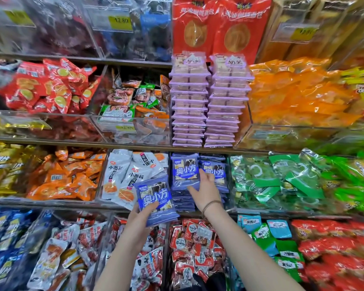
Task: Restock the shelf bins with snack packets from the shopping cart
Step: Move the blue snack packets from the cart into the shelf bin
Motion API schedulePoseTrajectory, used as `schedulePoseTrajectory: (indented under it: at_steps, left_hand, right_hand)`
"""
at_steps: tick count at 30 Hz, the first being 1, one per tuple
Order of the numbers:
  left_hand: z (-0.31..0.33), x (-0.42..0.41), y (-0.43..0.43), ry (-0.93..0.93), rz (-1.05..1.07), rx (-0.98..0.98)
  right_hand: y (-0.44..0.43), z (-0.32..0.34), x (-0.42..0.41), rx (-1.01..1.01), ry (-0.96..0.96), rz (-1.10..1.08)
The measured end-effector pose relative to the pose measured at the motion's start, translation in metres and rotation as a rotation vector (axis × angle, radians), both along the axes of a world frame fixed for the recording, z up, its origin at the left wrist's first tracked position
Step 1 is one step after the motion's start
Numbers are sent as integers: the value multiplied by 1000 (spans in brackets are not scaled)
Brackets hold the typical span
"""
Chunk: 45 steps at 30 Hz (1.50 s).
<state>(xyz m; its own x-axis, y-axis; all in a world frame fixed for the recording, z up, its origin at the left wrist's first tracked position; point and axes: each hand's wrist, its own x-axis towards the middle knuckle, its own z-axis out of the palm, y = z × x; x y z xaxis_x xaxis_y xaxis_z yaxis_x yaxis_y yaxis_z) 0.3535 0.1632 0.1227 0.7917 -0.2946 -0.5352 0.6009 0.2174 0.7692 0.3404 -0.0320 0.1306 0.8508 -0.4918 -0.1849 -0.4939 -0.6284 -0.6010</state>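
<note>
A blue snack packet is gripped in the left hand, with the thumb laid across its lower front and the other fingers hidden behind it. This packet is held tilted, in front of and just below-left of the blue-packet bin, and is not yet inside it.

The right hand is placed against the 2 stacks of matching blue packets in that bin. Its fingers are spread open, and its palm and thumb are pressed to the lower edge of the upright front packet of the left stack; whether that packet is actually clasped cannot be told. A thin band is worn on the right wrist. The right stack is touched by the raised fingertips.

Just left of the blue-packet bin, white packets with orange pictures are heaped in a neighbouring bin, and further left orange packets are piled. Just right of it, green packets are gathered. Directly above it, on the next shelf, 2 tall stacks of lilac-edged trays are stood side by side. Below it, red-and-white packets are loosely scattered in a lower bin. The shopping cart is not seen.
</note>
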Motion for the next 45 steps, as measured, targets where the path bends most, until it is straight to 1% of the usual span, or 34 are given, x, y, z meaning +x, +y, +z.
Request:
schedulePoseTrajectory:
  at_steps: [2, 5, 7, 8, 9, 11, 16, 18, 19, 22, 24, 28, 31, 34, 36, 38, 42, 44, 45]
  left_hand:
    - [2, -1, -3, 8, -10, -3]
    - [6, -2, -9, -10, -2, -4]
    - [9, -3, -17, -42, -29, 10]
    - [12, -3, -21, -64, -37, 27]
    - [14, -4, -25, -85, -45, 36]
    - [16, -5, -33, -125, -84, 22]
    - [17, -8, -45, -149, -117, 51]
    - [17, -8, -46, -156, -121, 71]
    - [16, -7, -45, -143, -108, 64]
    - [16, -3, -40, -72, -45, 52]
    - [12, 2, -35, -55, -40, 58]
    - [11, 6, -33, -115, -45, 126]
    - [15, 12, -47, -197, -112, 225]
    - [21, 27, -70, -300, -132, 287]
    - [24, 40, -86, -331, -131, 324]
    - [27, 50, -100, -363, -161, 406]
    - [22, 59, -115, -441, -202, 517]
    - [21, 60, -118, -549, -199, 611]
    - [20, 60, -118, -628, -189, 699]
  right_hand:
    - [-1, 3, -9, 44, -88, -28]
    - [-5, 12, -26, 244, -224, -20]
    - [0, 18, -39, 418, -196, 79]
    - [4, 19, -44, 464, -168, 126]
    - [8, 19, -48, 479, -147, 155]
    - [14, 18, -51, 476, -161, 165]
    - [14, 17, -57, 584, -209, 104]
    - [11, 15, -58, 692, -220, 31]
    - [8, 13, -59, 791, -240, -36]
    - [-4, 9, -59, 1126, -365, -287]
    - [-14, 5, -58, 1225, -449, -439]
    - [-30, 2, -50, 1232, -543, -702]
    - [-37, 0, -40, 1194, -552, -817]
    - [-35, -1, -30, 1169, -566, -873]
    - [-34, -1, -25, 1155, -588, -908]
    - [-33, -1, -21, 1137, -604, -920]
    - [-33, -4, -23, 1136, -595, -946]
    - [-33, -2, -27, 1133, -576, -918]
    - [-35, -1, -27, 1138, -569, -905]
